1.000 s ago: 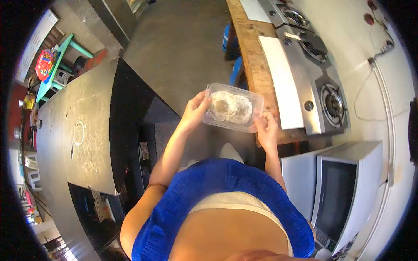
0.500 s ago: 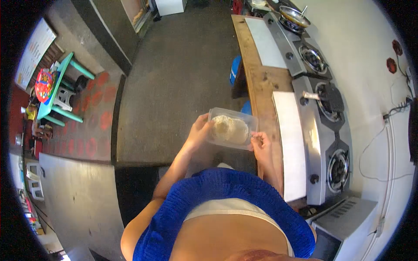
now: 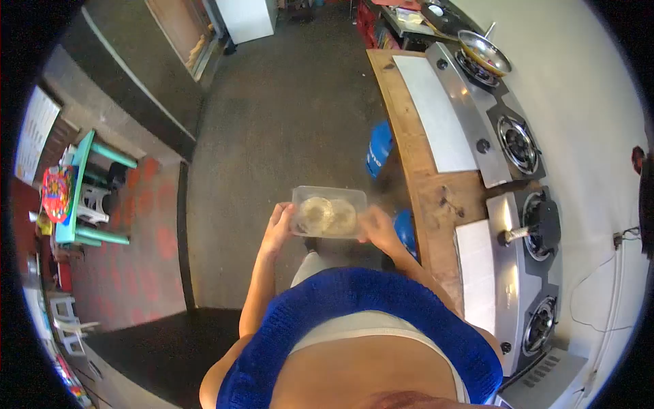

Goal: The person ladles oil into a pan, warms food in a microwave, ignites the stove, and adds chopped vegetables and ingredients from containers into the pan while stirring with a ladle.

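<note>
A clear rectangular plastic container [image 3: 340,191] is held out in front of my body, above the floor. Inside lie two pale, roundish lumps [image 3: 328,215] that look floury; their exact kind I cannot make out. My left hand [image 3: 277,228] grips the left end, fingers wrapped on its side. At the right end, my right hand [image 3: 379,228] is closed on the container's lower corner, slightly blurred.
Along the right runs a wooden counter [image 3: 443,204] with gas stoves [image 3: 507,129] and a frying pan [image 3: 485,53]. Blue gas cylinders [image 3: 379,148] stand beneath it. Across the room at left is a green table [image 3: 85,163]. Dark floor [image 3: 286,116] stretches ahead.
The view has shifted, with the counter and stoves now lower and further right. The container has moved left and slightly down in view, and sits more level. Both hands keep hold of it.
</note>
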A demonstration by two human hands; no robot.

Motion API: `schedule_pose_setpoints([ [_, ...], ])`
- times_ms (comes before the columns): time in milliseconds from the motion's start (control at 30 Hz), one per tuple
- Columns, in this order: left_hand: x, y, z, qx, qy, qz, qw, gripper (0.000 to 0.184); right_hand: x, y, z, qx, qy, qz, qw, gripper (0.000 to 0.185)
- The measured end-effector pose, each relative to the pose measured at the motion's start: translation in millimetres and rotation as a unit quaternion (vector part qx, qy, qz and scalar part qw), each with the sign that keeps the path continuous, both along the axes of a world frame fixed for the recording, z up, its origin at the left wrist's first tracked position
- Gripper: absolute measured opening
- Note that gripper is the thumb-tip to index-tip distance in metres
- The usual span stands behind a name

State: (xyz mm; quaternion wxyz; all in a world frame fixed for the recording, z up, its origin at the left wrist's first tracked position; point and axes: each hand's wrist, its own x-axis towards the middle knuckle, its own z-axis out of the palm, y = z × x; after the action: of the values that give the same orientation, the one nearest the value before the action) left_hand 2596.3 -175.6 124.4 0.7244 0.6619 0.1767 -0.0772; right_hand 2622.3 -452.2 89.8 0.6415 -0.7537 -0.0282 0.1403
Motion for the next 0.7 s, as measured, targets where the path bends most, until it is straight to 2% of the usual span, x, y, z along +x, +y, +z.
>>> schedule_pose_setpoints([
  [100, 86, 43, 9, -0.045, 0.024, -0.014, 0.999, 0.043, 78, 26, -21, -0.006, 0.028, -0.033, 0.999, 0.012],
  [200, 174, 85, 32, 0.007, -0.022, -0.061, 0.998, 0.042, 145, 36, -1, 0.09, 0.049, -0.135, 0.986, 0.013],
  [233, 207, 97, 36, 0.045, -0.059, -0.079, 0.994, 0.041, 171, 33, 6, 0.097, 0.048, -0.168, 0.98, 0.014],
  [333, 289, 117, 55, 0.061, -0.059, -0.124, 0.989, 0.038, 243, 1, 4, 0.085, 0.032, -0.292, 0.952, 0.019],
  [367, 336, 119, 52, 0.061, -0.058, -0.153, 0.985, 0.038, 278, -16, 23, 0.075, -0.012, -0.351, 0.933, 0.02],
  [467, 404, 107, 40, 0.106, -0.087, -0.238, 0.962, 0.038, 350, -77, 0, -0.109, -0.069, -0.42, 0.898, 0.016],
  [533, 441, 92, 33, 0.078, -0.117, -0.289, 0.947, 0.039, 393, -124, -30, -0.077, -0.067, -0.452, 0.886, 0.015],
  [700, 535, 54, 28, 0.097, -0.143, -0.36, 0.917, 0.039, 469, -156, -22, -0.016, -0.036, -0.531, 0.846, 0.013],
])
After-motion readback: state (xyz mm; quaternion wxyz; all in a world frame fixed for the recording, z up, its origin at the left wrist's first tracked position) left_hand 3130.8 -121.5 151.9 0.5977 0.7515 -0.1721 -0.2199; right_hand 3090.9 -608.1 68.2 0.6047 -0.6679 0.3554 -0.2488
